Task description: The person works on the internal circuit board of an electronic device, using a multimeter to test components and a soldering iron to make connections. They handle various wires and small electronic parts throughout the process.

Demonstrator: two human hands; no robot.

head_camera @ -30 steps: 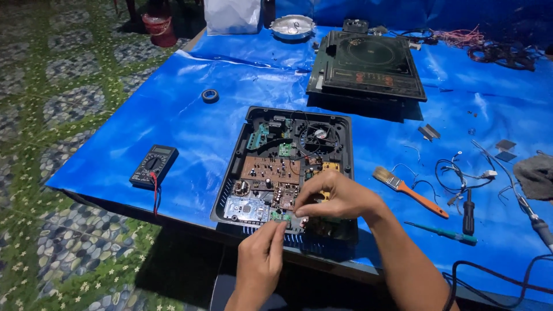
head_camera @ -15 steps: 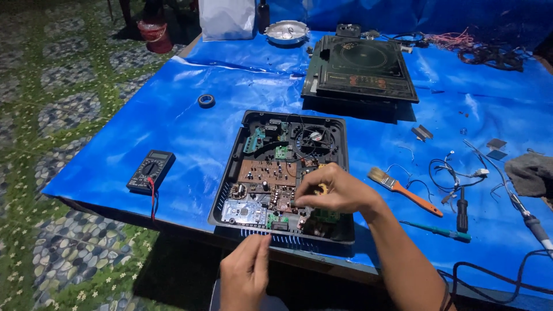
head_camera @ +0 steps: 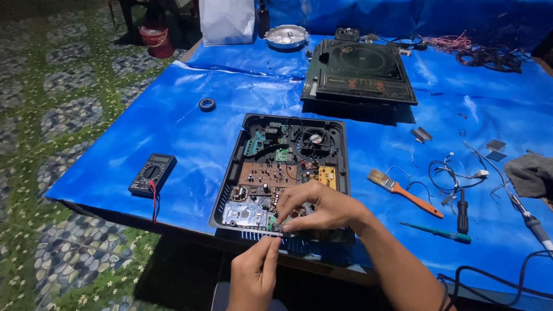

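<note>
An opened black appliance base (head_camera: 344, 151) lies on the blue-covered table (head_camera: 190, 138), its circuit boards (head_camera: 269, 173) and small fan exposed. My right hand (head_camera: 319, 207) rests over the near right part of the boards, fingers pinching at a small green component at the front edge. My left hand (head_camera: 253, 275) reaches up from below the table edge, thumb and fingers touching the same spot on the base's front rim. Whether either hand holds a loose part is hidden by the fingers.
A black multimeter (head_camera: 152, 174) with a red lead lies at the left. The black cooktop cover (head_camera: 360, 75) sits behind. A roll of tape (head_camera: 207, 104), an orange-handled brush (head_camera: 403, 191), a green screwdriver (head_camera: 438, 232), loose wires (head_camera: 455, 173) and a grey cloth (head_camera: 533, 173) lie around.
My left hand dropped below the table edge, then came back up to the front rim. My right hand stayed over the boards, shifting slightly toward the front edge.
</note>
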